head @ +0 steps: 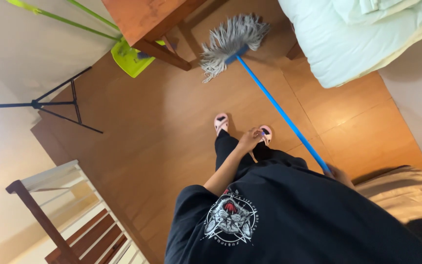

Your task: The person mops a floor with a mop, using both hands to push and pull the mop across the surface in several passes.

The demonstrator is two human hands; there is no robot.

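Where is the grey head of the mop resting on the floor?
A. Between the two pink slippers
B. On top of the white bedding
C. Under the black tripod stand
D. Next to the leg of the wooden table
D: the mop head lies on the wooden floor beside the table leg, far from the tripod and slippers.

The floor (172, 122) is smooth, softly glossy wood. The mop head (230, 41), top centre, is shaggy grey yarn on a smooth blue handle (284, 117). Upper right, matt cloth bedding (348, 44).
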